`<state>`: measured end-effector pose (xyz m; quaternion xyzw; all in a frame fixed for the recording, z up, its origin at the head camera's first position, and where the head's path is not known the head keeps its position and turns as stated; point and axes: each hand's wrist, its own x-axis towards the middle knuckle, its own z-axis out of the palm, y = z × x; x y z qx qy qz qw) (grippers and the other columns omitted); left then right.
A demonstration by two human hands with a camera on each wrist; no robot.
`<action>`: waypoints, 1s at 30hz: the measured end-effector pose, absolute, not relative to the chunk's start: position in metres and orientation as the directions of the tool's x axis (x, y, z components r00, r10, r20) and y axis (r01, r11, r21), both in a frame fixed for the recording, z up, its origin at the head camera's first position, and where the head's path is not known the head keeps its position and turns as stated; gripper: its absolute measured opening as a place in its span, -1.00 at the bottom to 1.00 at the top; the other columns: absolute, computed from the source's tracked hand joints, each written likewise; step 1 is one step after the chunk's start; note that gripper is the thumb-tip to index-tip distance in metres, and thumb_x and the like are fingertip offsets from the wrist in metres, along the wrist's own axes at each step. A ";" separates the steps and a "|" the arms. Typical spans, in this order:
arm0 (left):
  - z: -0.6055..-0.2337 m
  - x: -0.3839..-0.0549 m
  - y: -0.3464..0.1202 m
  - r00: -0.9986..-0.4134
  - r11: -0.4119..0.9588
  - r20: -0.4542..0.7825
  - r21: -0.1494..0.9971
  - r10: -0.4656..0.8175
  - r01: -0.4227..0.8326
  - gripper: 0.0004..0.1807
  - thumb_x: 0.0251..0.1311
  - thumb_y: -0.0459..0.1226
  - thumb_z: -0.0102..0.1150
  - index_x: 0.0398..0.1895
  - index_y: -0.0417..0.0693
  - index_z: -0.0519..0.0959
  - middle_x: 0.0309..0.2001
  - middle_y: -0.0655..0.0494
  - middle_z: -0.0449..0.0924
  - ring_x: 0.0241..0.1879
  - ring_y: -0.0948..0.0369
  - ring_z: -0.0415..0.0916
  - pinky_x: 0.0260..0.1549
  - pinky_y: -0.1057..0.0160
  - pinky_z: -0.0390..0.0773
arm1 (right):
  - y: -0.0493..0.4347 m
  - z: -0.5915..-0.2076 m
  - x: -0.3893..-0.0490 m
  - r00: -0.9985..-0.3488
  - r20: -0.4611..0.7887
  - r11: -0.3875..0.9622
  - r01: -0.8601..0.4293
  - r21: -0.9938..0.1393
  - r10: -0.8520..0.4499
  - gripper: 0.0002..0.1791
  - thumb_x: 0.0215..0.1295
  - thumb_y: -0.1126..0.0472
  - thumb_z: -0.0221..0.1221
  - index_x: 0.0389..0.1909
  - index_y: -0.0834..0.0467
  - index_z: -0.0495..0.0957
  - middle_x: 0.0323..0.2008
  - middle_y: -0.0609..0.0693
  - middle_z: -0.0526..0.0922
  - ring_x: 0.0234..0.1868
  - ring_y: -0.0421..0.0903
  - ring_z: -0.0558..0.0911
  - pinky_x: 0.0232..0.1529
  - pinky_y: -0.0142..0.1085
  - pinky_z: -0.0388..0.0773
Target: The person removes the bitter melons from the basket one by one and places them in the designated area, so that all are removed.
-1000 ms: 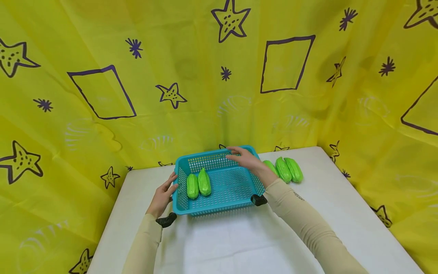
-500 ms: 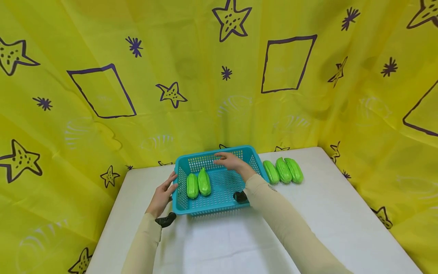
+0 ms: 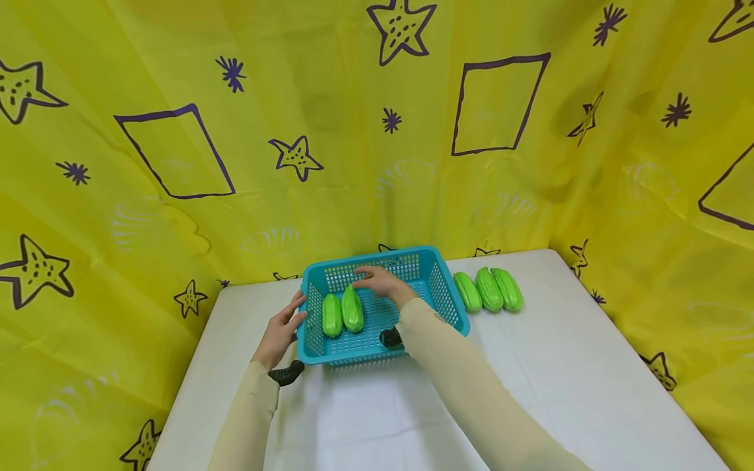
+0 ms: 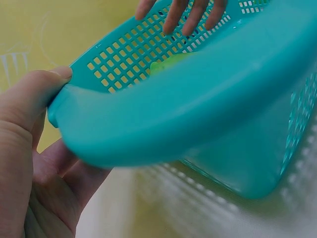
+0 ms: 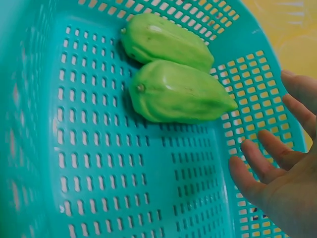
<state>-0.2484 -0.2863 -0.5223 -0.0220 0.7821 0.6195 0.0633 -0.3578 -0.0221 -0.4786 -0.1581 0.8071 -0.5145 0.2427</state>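
Observation:
A teal perforated basket (image 3: 450,304) stands on the table, with two glossy green papaya-shaped fruits side by side in its left part, the right one (image 3: 352,311) and the left one (image 3: 332,316). My left hand (image 3: 277,337) grips the basket's left rim; the left wrist view shows the thumb (image 4: 47,79) on the rim and fingers below it. Inside the basket's far side hovers my right hand (image 3: 385,286), fingers extended and spread near the right fruit's pointed tip. In the right wrist view, a gap separates those fingers (image 5: 257,163) from the nearer fruit (image 5: 173,94).
Several similar green fruits (image 3: 489,291) lie in a row on the white table (image 3: 565,353), right of the basket. A yellow curtain (image 3: 330,216) with starfish drawings hangs close behind the basket and along both sides.
My right hand has moved left over the basket, from its right far corner to near the right fruit. The fruits at right are now uncovered. My left hand stays at the left rim.

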 end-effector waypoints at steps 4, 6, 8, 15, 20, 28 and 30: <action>-0.524 -0.249 -0.287 -0.994 0.238 -0.100 0.967 0.050 -0.085 -0.40 0.47 -0.09 -0.01 0.52 0.09 0.18 0.53 0.41 -0.10 0.53 0.05 -0.25 0.22 -0.16 0.35 | -0.029 -0.483 -0.357 -0.822 -0.250 0.416 0.018 -0.909 -0.511 -0.42 0.41 0.16 0.15 0.42 0.11 0.32 0.40 0.28 0.25 -0.33 -0.08 0.43 -0.22 -0.06 0.43; -0.524 -0.248 -0.288 -0.994 0.239 -0.096 0.968 0.051 -0.082 -0.40 0.47 -0.09 -0.02 0.52 0.08 0.18 0.54 0.40 -0.10 0.53 0.05 -0.25 0.22 -0.16 0.35 | -0.033 -0.484 -0.355 -0.815 -0.262 0.419 0.026 -0.907 -0.516 -0.43 0.41 0.17 0.15 0.42 0.11 0.32 0.40 0.27 0.25 0.00 0.04 0.52 0.02 0.02 0.49; -0.522 -0.246 -0.288 -0.994 0.237 -0.101 0.967 0.044 -0.088 -0.41 0.47 -0.10 -0.02 0.51 0.08 0.18 0.53 0.40 -0.09 0.53 0.05 -0.24 0.22 -0.16 0.35 | -0.037 -0.486 -0.354 -0.806 -0.274 0.422 0.033 -0.906 -0.524 -0.43 0.42 0.18 0.14 0.42 0.11 0.31 0.40 0.26 0.25 0.28 0.17 0.40 0.21 0.12 0.40; -0.519 -0.247 -0.290 -0.994 0.237 -0.096 0.968 0.052 -0.081 -0.40 0.48 -0.11 -0.04 0.52 0.06 0.16 0.55 0.35 -0.11 0.53 0.03 -0.25 0.23 -0.17 0.32 | -0.047 -0.496 -0.348 -0.788 -0.342 0.441 0.101 -0.892 -0.512 -0.43 0.38 0.26 0.18 0.40 0.10 0.35 0.38 0.23 0.28 0.37 0.22 0.29 0.24 0.12 0.40; -0.520 -0.249 -0.290 -0.993 0.235 -0.106 0.968 0.046 -0.092 -0.41 0.47 -0.10 -0.02 0.52 0.10 0.18 0.53 0.41 -0.09 0.53 0.06 -0.24 0.23 -0.15 0.34 | -0.049 -0.505 -0.349 -0.753 -0.386 0.445 0.138 -0.885 -0.533 -0.43 0.33 0.32 0.20 0.36 0.09 0.40 0.42 0.21 0.22 0.39 0.21 0.27 0.22 0.10 0.43; -0.520 -0.247 -0.288 -0.993 0.223 -0.106 0.970 0.053 -0.091 -0.41 0.48 -0.12 -0.03 0.52 0.09 0.16 0.54 0.40 -0.11 0.53 0.05 -0.25 0.23 -0.15 0.34 | -0.048 -0.510 -0.349 -0.730 -0.404 0.474 0.125 -0.871 -0.551 -0.42 0.34 0.32 0.19 0.38 0.06 0.38 0.45 0.17 0.18 0.34 0.21 0.33 0.16 0.03 0.51; -0.520 -0.247 -0.288 -0.993 0.219 -0.104 0.972 0.053 -0.090 -0.41 0.48 -0.12 -0.03 0.52 0.09 0.16 0.54 0.39 -0.11 0.53 0.05 -0.24 0.23 -0.15 0.33 | -0.046 -0.510 -0.349 -0.744 -0.397 0.490 0.107 -0.865 -0.538 -0.43 0.33 0.30 0.21 0.37 0.07 0.40 0.41 0.19 0.24 0.30 0.18 0.38 0.13 -0.01 0.53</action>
